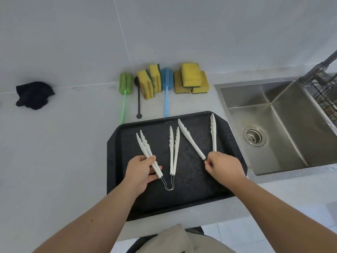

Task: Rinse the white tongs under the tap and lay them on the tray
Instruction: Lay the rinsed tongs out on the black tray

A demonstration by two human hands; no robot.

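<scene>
Black tray (125, 143) beneath three white, scallop-edged, wire-hinged tongs (171, 152).

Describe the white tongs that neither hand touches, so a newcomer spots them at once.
Find the black tray left of the steel sink; three pairs of white tongs show there. The middle tongs lie between the hands. Unlike the left tongs gripped by the left hand and the wide-spread right tongs pinched by the right hand, they lie untouched, arms nearly closed.
</scene>
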